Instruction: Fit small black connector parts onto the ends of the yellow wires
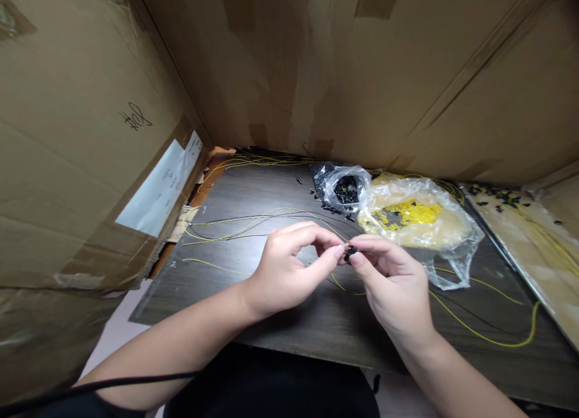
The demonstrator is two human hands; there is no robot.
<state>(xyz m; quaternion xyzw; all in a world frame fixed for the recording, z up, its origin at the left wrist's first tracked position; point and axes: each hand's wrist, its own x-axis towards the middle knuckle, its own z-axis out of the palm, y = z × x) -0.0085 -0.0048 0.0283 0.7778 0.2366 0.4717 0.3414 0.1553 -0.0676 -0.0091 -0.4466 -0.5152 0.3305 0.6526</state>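
Note:
Over the dark tabletop, my two hands meet fingertip to fingertip. My right hand [398,279] pinches a small black plastic connector [350,253] between thumb and index finger. Closed in a pinch right beside it, my left hand [292,267] has its thumb tip close to the connector. What lies between the left fingertips is too small and covered to make out. A thin yellow wire [337,282] curves below the hands; whether it joins the connector is hidden. Another yellow wire [493,342] loops out to the right of my right wrist.
Behind my hands lie an open plastic bag of small black parts [346,192] and one of yellow parts [411,216]. Yellow and black wires [235,219] stretch across the left side. A board [538,249] at right bears black pieces and wires. Cardboard walls [289,74] enclose the table.

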